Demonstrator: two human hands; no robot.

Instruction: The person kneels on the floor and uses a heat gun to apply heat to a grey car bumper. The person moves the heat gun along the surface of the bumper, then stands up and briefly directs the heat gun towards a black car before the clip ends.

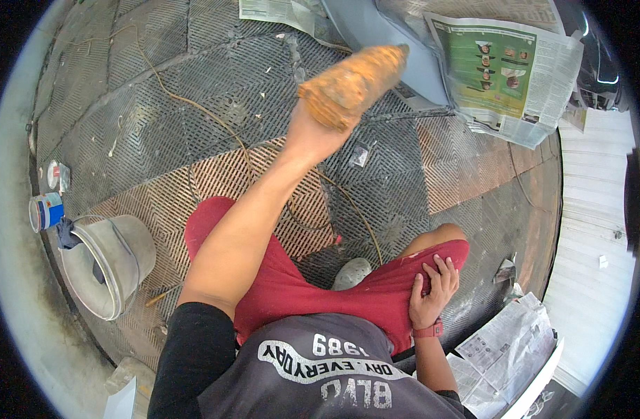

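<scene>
My left hand (314, 136) is stretched out ahead and closed on a rough, mottled orange-brown oblong thing (355, 84), somewhat blurred. Its kind is not clear, and most of my fingers are hidden by it. The narrow far end, with a dark tip, overlaps the smooth grey-blue panel (397, 45) in this view; whether it touches cannot be made out. My right hand (435, 290) lies flat on my right knee, fingers spread, holding nothing.
Newspaper sheets (543, 77) surround the panel. A whitish bucket (135, 244) with a dark cloth on its rim stands at the left, beside a small blue tin (51, 211). A thin hose (194, 105) crosses the ribbed floor mats (152, 185). More newspaper (508, 342) lies at right.
</scene>
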